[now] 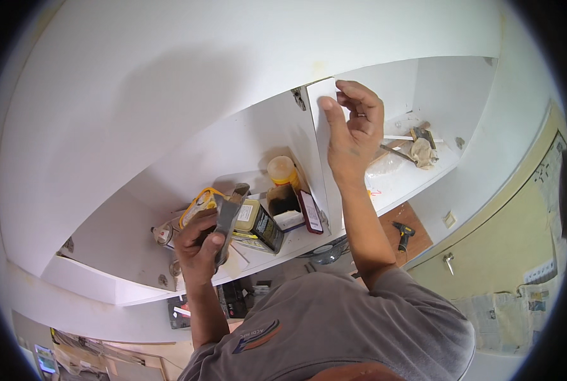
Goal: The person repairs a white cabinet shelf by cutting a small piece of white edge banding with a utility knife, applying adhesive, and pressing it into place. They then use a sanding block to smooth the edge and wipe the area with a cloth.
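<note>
My left hand is closed around a grey flat-bladed tool that looks like a putty knife. Its exact kind is partly hidden by the fingers. My right hand is raised beside the white upright divider between two cabinet openings. Its thumb reaches over the divider's front face, while the other fingers are bent and apart from the thumb. Whether they touch the divider is hard to tell. Behind the tool, a square metal can stands on the shelf.
The shelf also bears a yellow tub, a small white box and a dark-red-framed phone-like slab. Rags and tools lie in the right compartment. Lower down are a cordless drill and a door handle.
</note>
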Action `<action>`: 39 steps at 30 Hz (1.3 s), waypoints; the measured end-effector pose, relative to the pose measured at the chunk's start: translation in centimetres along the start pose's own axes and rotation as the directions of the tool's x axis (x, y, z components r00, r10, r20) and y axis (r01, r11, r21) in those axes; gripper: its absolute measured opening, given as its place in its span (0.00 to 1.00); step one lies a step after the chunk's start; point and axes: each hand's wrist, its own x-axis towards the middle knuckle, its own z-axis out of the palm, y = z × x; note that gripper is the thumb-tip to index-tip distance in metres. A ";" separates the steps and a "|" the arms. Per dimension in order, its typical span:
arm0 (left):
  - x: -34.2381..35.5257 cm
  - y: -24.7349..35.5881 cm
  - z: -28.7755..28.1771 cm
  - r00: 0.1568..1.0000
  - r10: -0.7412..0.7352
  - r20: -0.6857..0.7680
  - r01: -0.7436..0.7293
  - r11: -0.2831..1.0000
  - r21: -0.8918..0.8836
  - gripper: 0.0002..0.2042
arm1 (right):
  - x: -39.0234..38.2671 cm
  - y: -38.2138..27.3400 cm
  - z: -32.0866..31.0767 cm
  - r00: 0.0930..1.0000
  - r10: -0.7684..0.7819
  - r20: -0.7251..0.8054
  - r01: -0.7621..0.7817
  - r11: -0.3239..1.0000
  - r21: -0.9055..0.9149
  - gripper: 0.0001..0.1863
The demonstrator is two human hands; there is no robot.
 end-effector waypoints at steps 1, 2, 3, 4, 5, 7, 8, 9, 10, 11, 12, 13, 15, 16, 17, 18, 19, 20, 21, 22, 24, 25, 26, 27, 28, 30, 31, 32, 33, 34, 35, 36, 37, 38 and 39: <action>-0.5 -1.2 0.6 0.997 -0.067 -0.025 0.066 0.998 -0.019 0.17 | -0.1 0.1 -0.7 0.999 0.045 0.027 -0.046 0.999 0.026 0.18; -0.8 -2.6 1.2 0.990 -0.131 -0.045 0.130 0.991 -0.009 0.17 | -0.2 0.5 -1.7 0.996 0.031 0.079 -0.031 0.999 -0.007 0.20; -1.1 -3.8 2.1 0.982 -0.184 -0.041 0.183 0.983 -0.029 0.18 | -0.3 0.6 -2.3 0.995 0.044 0.089 -0.044 0.999 0.000 0.21; -1.6 -4.9 3.0 0.971 -0.237 -0.036 0.235 0.971 -0.049 0.20 | -0.5 0.8 -2.9 0.994 0.055 0.099 -0.056 0.998 0.007 0.21; -2.1 -6.2 3.9 0.956 -0.292 -0.025 0.290 0.955 -0.064 0.21 | -0.9 1.1 -3.7 0.992 0.071 0.103 -0.072 0.997 0.010 0.21; -3.7 -9.5 5.0 0.952 -0.305 0.040 0.304 0.952 0.019 0.25 | -2.0 2.4 -5.5 0.980 0.117 0.158 -0.118 0.993 -0.008 0.24; -4.2 -10.5 5.7 0.946 -0.314 0.076 0.310 0.949 0.057 0.26 | -2.8 2.6 -6.3 0.974 0.137 0.179 -0.135 0.991 -0.024 0.25; -4.7 -10.7 6.4 0.967 -0.238 0.093 0.215 0.955 0.207 0.27 | -3.8 2.8 -7.3 0.966 0.167 0.199 -0.161 0.986 -0.042 0.25; -4.9 -10.9 7.1 0.979 -0.164 0.122 0.112 0.930 0.349 0.28 | -4.6 3.2 -8.5 0.944 0.216 0.249 -0.199 0.976 -0.094 0.31; -5.2 -11.2 7.9 0.981 -0.101 0.166 0.011 0.881 0.474 0.29 | -5.1 3.4 -9.1 0.934 0.228 0.276 -0.211 0.973 -0.091 0.34; -5.5 -10.6 8.7 0.957 -0.190 0.218 0.082 0.901 0.425 0.31 | -6.0 3.3 -10.1 0.921 0.257 0.293 -0.237 0.966 -0.101 0.36; -5.5 -10.6 9.4 0.955 -0.167 0.245 0.042 0.894 0.447 0.31 | -6.7 3.3 -10.9 0.907 0.287 0.308 -0.264 0.958 -0.113 0.39; -6.4 -10.7 10.3 0.938 -0.152 0.311 -0.022 0.869 0.494 0.32 | -8.2 3.5 -11.7 0.861 0.364 0.355 -0.298 0.927 -0.229 0.47; -6.4 -10.9 10.8 0.924 -0.231 0.305 0.050 0.864 0.500 0.31 | -8.7 3.5 -12.1 0.851 0.393 0.348 -0.326 0.915 -0.237 0.51; -6.8 -11.5 11.2 0.908 -0.316 0.275 0.144 0.852 0.504 0.30 | -9.3 3.6 -11.9 0.830 0.418 0.369 -0.347 0.905 -0.245 0.54; -7.6 -13.1 11.2 0.920 -0.314 0.235 0.173 0.863 0.475 0.29 | -9.9 3.7 -11.9 0.808 0.418 0.415 -0.293 0.897 -0.332 0.57; -8.6 -15.2 11.2 0.933 -0.310 0.183 0.201 0.870 0.450 0.28 | -10.2 3.6 -12.4 0.808 0.431 0.401 -0.296 0.886 -0.356 0.57; -9.6 -17.0 11.7 0.937 -0.297 0.184 0.182 0.865 0.467 0.28 | -10.5 3.5 -12.3 0.805 0.442 0.395 -0.303 0.879 -0.367 0.57; -10.4 -19.0 12.1 0.943 -0.278 0.184 0.158 0.858 0.488 0.28 | -11.0 3.6 -12.0 0.805 0.448 0.389 -0.308 0.876 -0.372 0.58; -11.4 -20.3 12.2 0.950 -0.259 0.175 0.135 0.845 0.517 0.27 | -11.0 3.9 -12.3 0.800 0.429 0.419 -0.250 0.873 -0.418 0.58; -12.0 -21.8 12.7 0.920 -0.359 0.156 0.201 0.776 0.598 0.27 | -10.9 4.4 -12.0 0.771 0.453 0.448 -0.232 0.854 -0.465 0.59; -12.4 -22.3 13.1 0.903 -0.408 0.133 0.237 0.732 0.639 0.27 | -11.1 4.5 -11.8 0.758 0.477 0.446 -0.240 0.839 -0.489 0.61; -13.7 -24.3 13.7 0.939 -0.315 0.135 0.153 0.737 0.658 0.28 | -11.3 4.7 -11.9 0.737 0.549 0.393 -0.258 0.767 -0.588 0.64; -14.2 -26.4 13.8 0.969 -0.210 0.128 0.062 0.714 0.698 0.28 | -11.7 5.3 -11.7 0.718 0.603 0.348 -0.271 0.703 -0.658 0.67; -14.5 -26.1 14.2 0.936 -0.331 0.117 0.129 0.635 0.762 0.28 | -12.1 5.5 -11.8 0.660 0.715 0.228 -0.244 0.492 -0.836 0.72; -14.5 -27.3 14.2 0.837 -0.458 0.299 0.051 0.610 0.791 0.32 | -12.7 7.1 -13.2 0.627 0.769 0.125 -0.511 0.527 -0.679 0.70; -15.2 -27.1 13.5 0.944 -0.157 0.291 -0.111 0.678 0.727 0.32 | -12.7 7.4 -13.6 0.618 0.782 0.079 -0.617 0.545 -0.567 0.68; -15.9 -27.6 12.7 0.918 -0.299 0.260 0.042 0.727 0.685 0.32 | -12.5 7.9 -13.2 0.652 0.717 0.247 -0.596 0.686 -0.417 0.62; -14.9 -24.7 11.9 0.869 -0.393 0.302 0.094 0.729 0.678 0.32 | -12.2 8.0 -13.9 0.750 0.598 0.281 -0.475 0.784 -0.399 0.54; -15.6 -24.4 11.2 0.890 -0.333 0.313 0.048 0.750 0.660 0.32 | -11.8 7.0 -13.7 0.760 0.589 0.276 -0.402 0.759 -0.512 0.46; -16.1 -24.3 10.6 0.902 -0.276 0.331 0.003 0.771 0.637 0.32 | -11.7 6.4 -12.8 0.760 0.589 0.274 -0.400 0.757 -0.517 0.42; -16.6 -23.8 10.0 0.907 -0.300 0.294 0.033 0.749 0.662 0.32 | -11.9 6.0 -11.9 0.745 0.593 0.307 -0.410 0.769 -0.490 0.42; -17.4 -23.2 9.2 0.911 -0.320 0.262 0.060 0.730 0.681 0.32 | -12.2 6.0 -11.3 0.735 0.593 0.328 -0.419 0.778 -0.468 0.41; -18.1 -22.2 8.5 0.909 -0.339 0.242 0.081 0.713 0.697 0.31 | -12.2 5.9 -11.0 0.729 0.596 0.338 -0.431 0.782 -0.450 0.41; -18.4 -21.4 7.8 0.910 -0.351 0.219 0.107 0.711 0.695 0.31 | -12.1 5.8 -10.8 0.724 0.597 0.345 -0.440 0.785 -0.435 0.41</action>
